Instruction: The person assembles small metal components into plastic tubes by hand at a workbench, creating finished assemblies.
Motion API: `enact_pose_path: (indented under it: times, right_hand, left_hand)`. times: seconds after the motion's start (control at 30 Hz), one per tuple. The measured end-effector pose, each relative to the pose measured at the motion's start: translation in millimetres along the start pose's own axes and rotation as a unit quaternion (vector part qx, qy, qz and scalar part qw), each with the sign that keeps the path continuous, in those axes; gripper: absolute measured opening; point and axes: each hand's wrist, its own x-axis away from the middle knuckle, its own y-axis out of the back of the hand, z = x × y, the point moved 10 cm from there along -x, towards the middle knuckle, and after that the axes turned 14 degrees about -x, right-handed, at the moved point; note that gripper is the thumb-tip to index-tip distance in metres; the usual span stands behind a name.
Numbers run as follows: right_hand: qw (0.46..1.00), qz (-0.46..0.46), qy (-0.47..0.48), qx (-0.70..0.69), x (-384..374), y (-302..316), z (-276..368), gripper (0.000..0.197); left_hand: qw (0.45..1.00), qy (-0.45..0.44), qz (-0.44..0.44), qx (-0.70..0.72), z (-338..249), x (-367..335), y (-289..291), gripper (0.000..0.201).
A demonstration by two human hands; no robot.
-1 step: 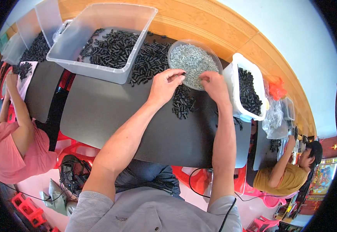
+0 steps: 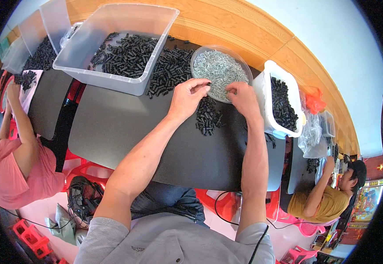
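Observation:
My left hand (image 2: 188, 99) pinches a small black plastic piece (image 2: 209, 83) between thumb and fingertips, at the near left rim of a round clear tub (image 2: 194, 56). Small silvery screw-like metal pieces (image 2: 220, 66) fill that tub. At its near right rim, my right hand (image 2: 245, 97) has its fingertips drawn together; whatever may be between them is too small to make out. Just in front of the tub, between my wrists, lies a small heap of short black tubular pieces (image 2: 207, 116). A larger pile of the same pieces (image 2: 170, 66) spreads left of the tub.
A big clear bin (image 2: 99, 81) with black pieces stands back left, a white bin (image 2: 266, 94) of them at right. All rest on a dark table (image 2: 112, 127) against a wooden panel. People sit at left (image 2: 22, 171) and right (image 2: 319, 202); plastic bags (image 2: 312, 138) hang beyond the white bin.
My right hand's fingers have shifted very slightly at the tub's rim. At the right, the other person's raised hand is a little lower. My left hand stays in place.

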Motion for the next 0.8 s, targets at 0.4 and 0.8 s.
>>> enact_pose_path:
  times: [0.4,0.8]
  right_hand:
    - [1.000,0.002,-0.024,0.013,0.0,5.3,9.0,0.014]
    - [0.997,0.013,0.021,-0.069,-3.4,-1.4,0.2,0.015]
  left_hand:
    - [1.000,0.009,0.012,0.000,-0.3,0.3,0.0,0.023]
    - [1.000,0.003,0.017,0.004,-3.0,1.2,-2.3,0.023]
